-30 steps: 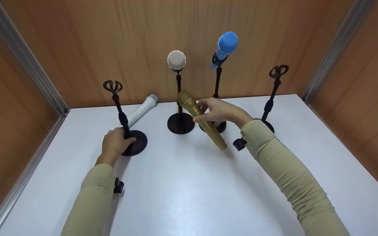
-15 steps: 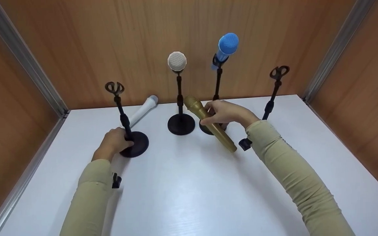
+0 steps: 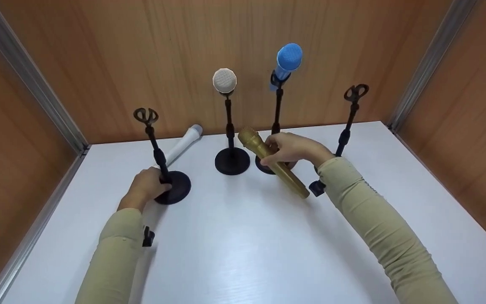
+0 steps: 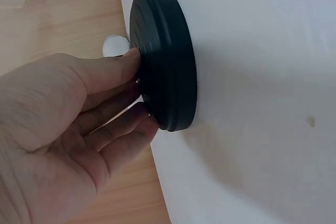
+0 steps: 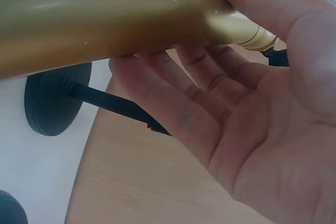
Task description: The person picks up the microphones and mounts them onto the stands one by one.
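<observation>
My left hand (image 3: 145,185) grips a black microphone stand (image 3: 158,157) low down at its round base (image 4: 165,59), with an unfilled clip on top. In the left wrist view the thumb and fingertips meet that base's edge. Toward the middle, my right hand (image 3: 295,148) holds a gold microphone (image 3: 283,172) by its body, thumb on the near side and fingers behind. The microphone slants, head up and left, tail down and right. It overlaps the base of the stand carrying the blue microphone (image 3: 289,59).
A pale-headed microphone (image 3: 225,81) sits in a middle stand (image 3: 232,161). A white microphone (image 3: 184,143) lies behind the left stand. Another stand (image 3: 344,135) with an unfilled clip is at the right, partly behind my sleeve. Wood panels (image 3: 163,63) enclose the white table (image 3: 226,236).
My right hand has carried the gold microphone a little to the right and toward me. The left hand keeps hold of the stand, which stays nearly in place.
</observation>
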`<state>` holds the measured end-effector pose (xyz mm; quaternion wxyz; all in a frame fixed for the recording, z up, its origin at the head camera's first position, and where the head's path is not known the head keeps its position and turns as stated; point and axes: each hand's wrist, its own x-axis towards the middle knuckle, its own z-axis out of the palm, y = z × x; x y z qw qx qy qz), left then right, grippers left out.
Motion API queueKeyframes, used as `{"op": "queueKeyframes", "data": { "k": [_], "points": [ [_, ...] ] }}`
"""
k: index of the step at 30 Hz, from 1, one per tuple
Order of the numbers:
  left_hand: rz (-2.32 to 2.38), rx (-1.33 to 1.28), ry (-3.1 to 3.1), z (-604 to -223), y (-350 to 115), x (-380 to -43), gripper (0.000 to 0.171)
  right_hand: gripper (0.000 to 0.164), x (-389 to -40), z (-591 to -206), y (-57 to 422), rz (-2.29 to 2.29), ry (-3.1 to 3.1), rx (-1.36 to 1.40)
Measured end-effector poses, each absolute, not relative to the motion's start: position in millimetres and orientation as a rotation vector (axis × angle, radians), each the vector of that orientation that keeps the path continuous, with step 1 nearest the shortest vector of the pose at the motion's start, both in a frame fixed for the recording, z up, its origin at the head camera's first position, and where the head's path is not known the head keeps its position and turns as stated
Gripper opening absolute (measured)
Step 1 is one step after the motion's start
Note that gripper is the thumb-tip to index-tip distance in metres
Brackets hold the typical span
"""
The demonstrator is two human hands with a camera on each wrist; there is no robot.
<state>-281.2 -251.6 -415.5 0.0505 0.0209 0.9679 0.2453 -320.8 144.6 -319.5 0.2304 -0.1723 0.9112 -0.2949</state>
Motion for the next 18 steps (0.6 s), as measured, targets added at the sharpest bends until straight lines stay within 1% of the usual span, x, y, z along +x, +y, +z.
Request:
{"op": "queueKeyframes", "data": {
  "k": [5,10,15,18],
  "points": [
    [0.77,0.082,2.988,-423,-254,-276,0.025,0.058,-320,-322,151,-0.832,2.535,-0.521],
    [0.847,0.048,3.037,-432,-250,-271,0.021,0.065,-317,-322,162,-0.906,2.598,-0.512],
    [0.853,0.053,3.087,-431,-247,-270,0.02,0.066,-314,-322,172,-1.176,2.593,-0.471],
    [0.829,0.053,3.103,-430,-247,-270,0.018,0.072,-314,-322,177,-1.333,2.547,-0.409]
  ]
}}
